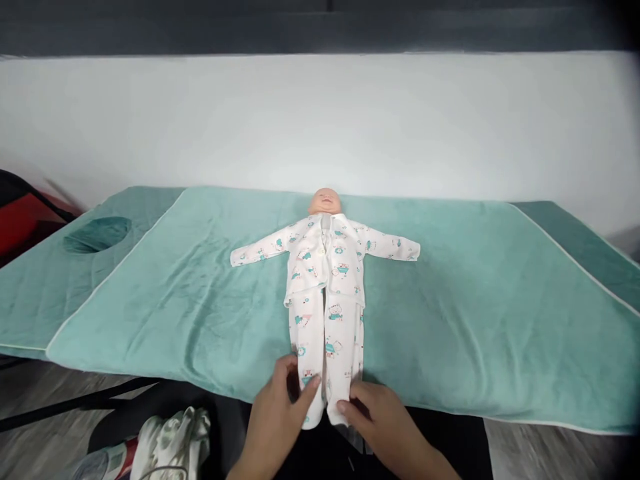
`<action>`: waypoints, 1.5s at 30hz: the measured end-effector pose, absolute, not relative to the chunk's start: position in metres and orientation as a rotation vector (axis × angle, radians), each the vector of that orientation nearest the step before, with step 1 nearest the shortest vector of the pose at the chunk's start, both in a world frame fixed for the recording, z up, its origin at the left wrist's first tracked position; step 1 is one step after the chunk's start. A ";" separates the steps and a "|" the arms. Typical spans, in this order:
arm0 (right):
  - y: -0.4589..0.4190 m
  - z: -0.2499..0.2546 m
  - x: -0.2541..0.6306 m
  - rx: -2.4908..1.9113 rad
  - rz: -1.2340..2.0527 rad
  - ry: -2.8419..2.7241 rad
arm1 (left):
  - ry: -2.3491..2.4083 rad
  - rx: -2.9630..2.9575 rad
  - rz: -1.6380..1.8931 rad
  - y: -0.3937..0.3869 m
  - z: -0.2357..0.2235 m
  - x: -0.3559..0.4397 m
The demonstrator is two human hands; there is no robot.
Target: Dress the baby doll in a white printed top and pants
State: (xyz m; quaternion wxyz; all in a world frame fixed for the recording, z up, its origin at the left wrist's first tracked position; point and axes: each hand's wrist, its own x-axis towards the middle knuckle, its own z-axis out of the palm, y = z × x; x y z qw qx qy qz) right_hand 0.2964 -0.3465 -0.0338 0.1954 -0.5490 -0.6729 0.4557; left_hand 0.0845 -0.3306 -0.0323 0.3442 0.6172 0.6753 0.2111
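A doll lies on its back on the bed, head toward the wall and arms spread wide. It wears a white printed jacket fastened at the chest and matching trousers. The trouser legs hang slightly past the bed's near edge. My left hand is closed around the lower left trouser leg, thumb on top and fingers at its outer side. At the cuff of the right leg, my right hand pinches the fabric between thumb and fingers. The doll's feet are hidden by the trousers.
A green velvety cover spreads over the bed, with a round hole at the left end. A white wall stands behind. At the lower left are a white crumpled cloth bundle and a clear package.
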 end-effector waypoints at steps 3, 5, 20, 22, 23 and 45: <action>-0.357 -0.040 0.294 -1.459 1.284 -1.794 | 1.709 1.608 0.528 -0.355 -0.037 0.088; -0.360 -0.037 0.297 -1.367 1.277 -1.729 | 1.682 1.784 0.628 -0.362 -0.039 0.087; -0.372 -0.040 0.319 -1.368 1.162 -1.929 | 1.304 2.318 1.113 -0.375 -0.049 0.071; -0.369 -0.029 0.322 -1.335 1.083 -1.904 | 1.296 2.314 1.169 -0.374 -0.040 0.067; -0.368 -0.026 0.321 -1.314 1.055 -1.906 | 1.293 2.317 1.193 -0.374 -0.037 0.065; -0.351 -0.032 0.289 -1.534 0.757 -2.001 | 1.583 2.365 0.931 -0.330 -0.031 0.101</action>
